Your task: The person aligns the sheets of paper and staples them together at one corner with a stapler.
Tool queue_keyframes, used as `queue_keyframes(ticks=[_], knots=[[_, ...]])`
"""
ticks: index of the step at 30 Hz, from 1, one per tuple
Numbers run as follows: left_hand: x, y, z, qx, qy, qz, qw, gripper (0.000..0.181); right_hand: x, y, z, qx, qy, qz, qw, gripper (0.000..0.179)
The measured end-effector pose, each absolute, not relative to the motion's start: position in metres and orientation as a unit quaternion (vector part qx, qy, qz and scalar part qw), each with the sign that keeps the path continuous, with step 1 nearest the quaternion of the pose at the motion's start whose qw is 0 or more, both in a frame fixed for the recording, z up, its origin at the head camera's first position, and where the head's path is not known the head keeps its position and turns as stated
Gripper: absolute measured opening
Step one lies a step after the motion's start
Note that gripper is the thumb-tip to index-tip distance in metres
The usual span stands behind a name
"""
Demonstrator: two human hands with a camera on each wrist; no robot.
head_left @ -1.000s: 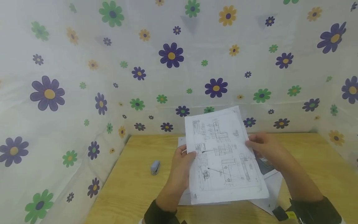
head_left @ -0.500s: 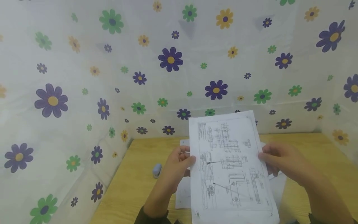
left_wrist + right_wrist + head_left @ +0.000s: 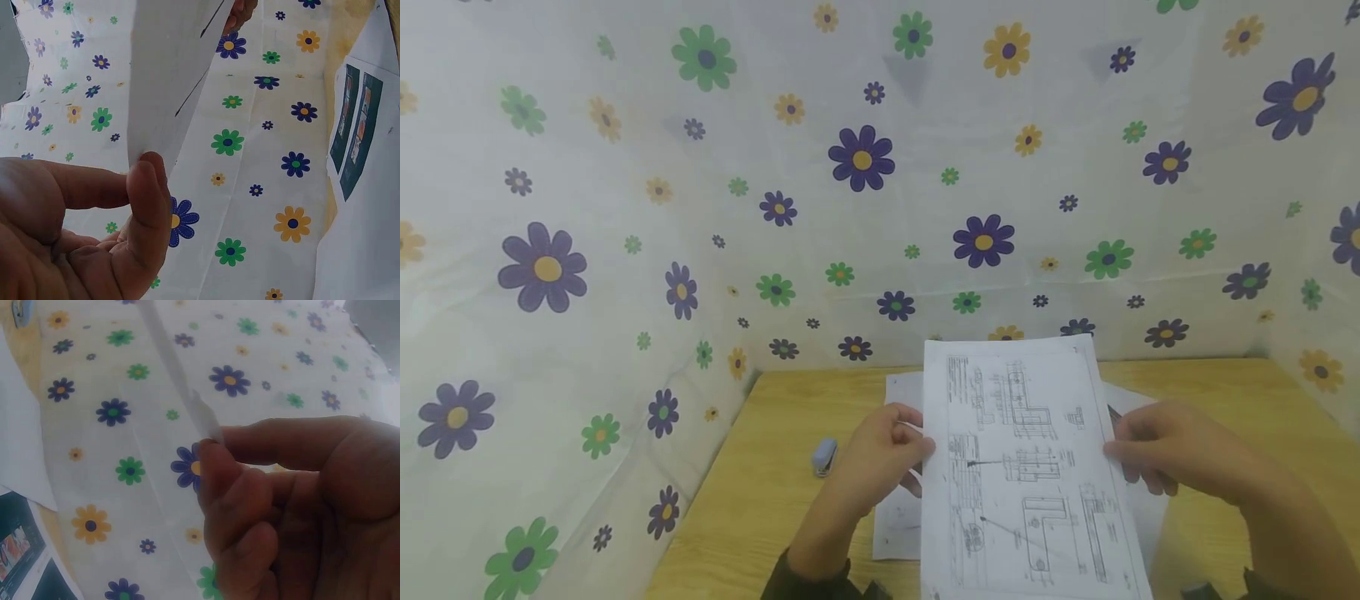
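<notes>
Both hands hold up a white sheet of paper (image 3: 1000, 400) printed with technical line drawings. My left hand (image 3: 880, 454) pinches its left edge between thumb and fingers. On the opposite edge, my right hand (image 3: 1172, 446) pinches it the same way. In the left wrist view, the thumb and index finger of the left hand (image 3: 119, 219) meet on the lower edge of the sheet (image 3: 165, 81). The right wrist view shows the sheet (image 3: 181, 369) nearly edge-on, gripped at the fingertips of the right hand (image 3: 275, 487). Behind the raised sheet lie other papers (image 3: 898, 508), partly hidden.
A small blue-grey stapler (image 3: 823, 457) stands on the wooden table (image 3: 737, 508), left of the left hand. One lying paper bears dark printed pictures (image 3: 356, 125). A white cloth with flowers (image 3: 917, 125) hangs behind and beside the table.
The held sheet has moved down and a little right with both hands, and now stands straighter. The view has shifted slightly. Both hands keep their pinch on its edges.
</notes>
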State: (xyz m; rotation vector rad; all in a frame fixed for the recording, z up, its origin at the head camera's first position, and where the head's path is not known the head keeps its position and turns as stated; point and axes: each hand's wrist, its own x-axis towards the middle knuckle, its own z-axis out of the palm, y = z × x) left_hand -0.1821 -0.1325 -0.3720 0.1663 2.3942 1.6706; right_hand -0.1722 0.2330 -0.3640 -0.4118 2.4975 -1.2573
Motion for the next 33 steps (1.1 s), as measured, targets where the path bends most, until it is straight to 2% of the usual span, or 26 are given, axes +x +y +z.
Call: queue_keyframes(ticks=[8,22,33], knots=[[-0.187,-0.129,-0.390,0.080,0.832,0.531,0.138,0.035,-0.182,0.236,-0.376,-0.144,0.882,-0.390,0.222,0.027],[-0.203,-0.111,-0.436,0.022,0.882,0.441,0.163,0.028,-0.204,0.227,-0.424,-0.093,0.911,-0.303,0.263,0.026],[-0.208,-0.103,-0.457,0.011,0.901,0.400,0.168,0.018,-0.210,0.218,-0.438,-0.085,0.925,-0.237,0.284,0.028]])
